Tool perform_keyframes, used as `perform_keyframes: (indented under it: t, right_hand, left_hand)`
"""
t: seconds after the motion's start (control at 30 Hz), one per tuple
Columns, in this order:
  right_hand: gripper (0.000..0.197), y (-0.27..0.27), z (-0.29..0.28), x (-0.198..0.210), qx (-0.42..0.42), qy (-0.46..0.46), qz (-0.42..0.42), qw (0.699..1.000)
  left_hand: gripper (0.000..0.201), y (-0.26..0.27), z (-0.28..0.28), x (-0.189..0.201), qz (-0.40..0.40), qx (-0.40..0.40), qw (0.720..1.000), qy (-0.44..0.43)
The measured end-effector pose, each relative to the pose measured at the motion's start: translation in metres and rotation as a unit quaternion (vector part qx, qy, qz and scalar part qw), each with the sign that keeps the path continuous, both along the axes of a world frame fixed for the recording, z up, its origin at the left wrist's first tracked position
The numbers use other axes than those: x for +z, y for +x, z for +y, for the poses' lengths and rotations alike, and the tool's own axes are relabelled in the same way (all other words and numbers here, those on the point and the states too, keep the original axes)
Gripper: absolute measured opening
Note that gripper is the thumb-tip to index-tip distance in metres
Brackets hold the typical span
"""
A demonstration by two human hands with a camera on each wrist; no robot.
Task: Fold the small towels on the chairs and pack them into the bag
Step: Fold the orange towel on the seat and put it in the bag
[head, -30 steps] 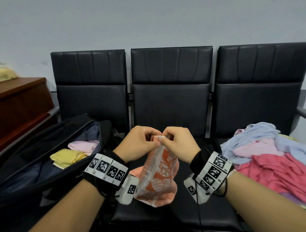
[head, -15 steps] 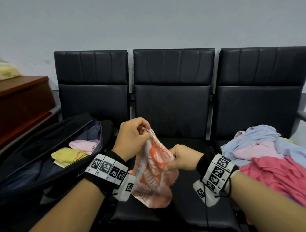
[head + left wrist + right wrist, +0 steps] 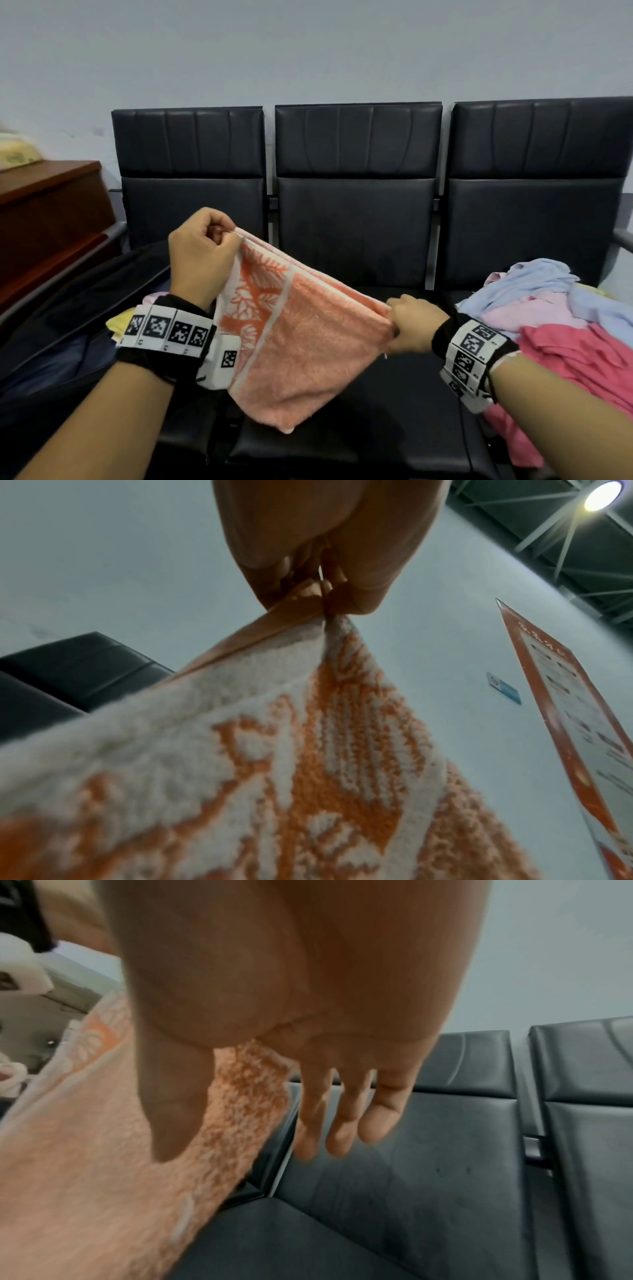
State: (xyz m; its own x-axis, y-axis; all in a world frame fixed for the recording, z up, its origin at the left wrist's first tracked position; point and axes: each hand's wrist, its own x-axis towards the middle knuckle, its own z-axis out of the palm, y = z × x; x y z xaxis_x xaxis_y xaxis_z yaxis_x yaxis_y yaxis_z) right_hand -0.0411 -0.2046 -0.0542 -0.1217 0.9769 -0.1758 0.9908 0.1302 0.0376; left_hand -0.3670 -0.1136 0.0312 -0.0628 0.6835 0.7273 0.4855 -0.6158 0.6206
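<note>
An orange towel [image 3: 301, 329] with a white leaf pattern hangs doubled over above the middle chair seat. My left hand [image 3: 205, 253] pinches its upper left corners, seen close in the left wrist view [image 3: 325, 599]. My right hand [image 3: 407, 322] pinches the lower right end between thumb and forefinger; the other fingers [image 3: 346, 1118] hang straight. The towel's top edge stretches taut between both hands [image 3: 85, 1150]. A black bag [image 3: 68, 329] lies open on the left chair, with a yellow towel [image 3: 118, 322] and a pink one partly hidden behind my left wrist.
A heap of loose towels [image 3: 555, 329], blue, pink and red, covers the right chair. A brown wooden cabinet [image 3: 44, 219] stands at the far left. Three black chair backs [image 3: 356, 192] line the grey wall. The middle seat [image 3: 394, 428] lies under the towel.
My hands, together a second ago at the towel's top, have moved apart: the left rose up and left, the right slid down and right along the edge, pulling the towel taut.
</note>
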Motion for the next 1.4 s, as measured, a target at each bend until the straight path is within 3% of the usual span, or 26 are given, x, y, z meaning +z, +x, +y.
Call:
perform_keyframes:
  t: [0.1, 0.17, 0.3, 0.47, 0.63, 0.77, 0.87, 0.93, 1.03, 1.1, 1.2, 1.3, 1.4]
  right_hand:
    - [0.025, 0.011, 0.002, 0.014, -0.002, 0.072, 0.089, 0.993]
    - [0.012, 0.018, 0.003, 0.021, -0.005, 0.132, 0.195, 0.972]
    - [0.012, 0.024, 0.005, 0.034, -0.011, 0.215, 0.355, 0.910]
    - [0.021, 0.026, 0.006, 0.052, -0.005, 0.204, 0.434, 0.877]
    - [0.010, 0.028, 0.000, 0.062, -0.007, 0.265, 0.504, 0.822]
    - [0.017, 0.030, -0.001, 0.073, -0.015, 0.323, 0.519, 0.791]
    - [0.008, 0.035, 0.003, 0.079, -0.029, 0.331, 0.497, 0.801]
    - [0.012, 0.038, 0.008, 0.074, -0.059, 0.314, 0.485, 0.814]
    - [0.014, 0.037, 0.016, 0.062, -0.135, 0.262, 0.536, 0.791]
    - [0.012, 0.040, 0.022, 0.056, -0.154, 0.275, 0.538, 0.782]
    - [0.009, 0.048, 0.025, 0.063, -0.132, 0.334, 0.492, 0.793]
    - [0.009, 0.056, 0.022, 0.075, -0.110, 0.369, 0.519, 0.763]
    - [0.013, 0.064, 0.014, 0.073, -0.087, 0.368, 0.512, 0.772]
  left_hand:
    - [0.023, -0.010, 0.008, -0.005, 0.023, 0.037, 0.999, -0.016]
    - [0.021, -0.017, 0.012, -0.010, 0.030, 0.058, 0.997, -0.028]
    - [0.022, -0.025, 0.020, -0.018, 0.048, 0.080, 0.995, -0.046]
    - [0.019, -0.027, 0.025, -0.026, 0.069, 0.082, 0.993, -0.053]
    - [0.022, -0.026, 0.023, -0.026, 0.052, 0.087, 0.993, -0.057]
    - [0.022, -0.024, 0.020, -0.021, 0.011, 0.081, 0.996, -0.047]
    - [0.024, -0.021, 0.022, -0.019, 0.009, 0.071, 0.996, -0.054]
    - [0.023, -0.015, 0.026, -0.024, 0.024, 0.058, 0.993, -0.095]
    - [0.024, -0.003, 0.034, -0.039, 0.044, 0.039, 0.984, -0.167]
    - [0.027, 0.006, 0.040, -0.044, 0.032, 0.031, 0.980, -0.193]
    - [0.029, 0.015, 0.047, -0.035, 0.023, 0.044, 0.991, -0.125]
    - [0.029, 0.018, 0.051, -0.019, 0.017, 0.034, 0.999, -0.034]
    - [0.028, 0.016, 0.051, -0.020, 0.012, 0.004, 0.999, -0.035]
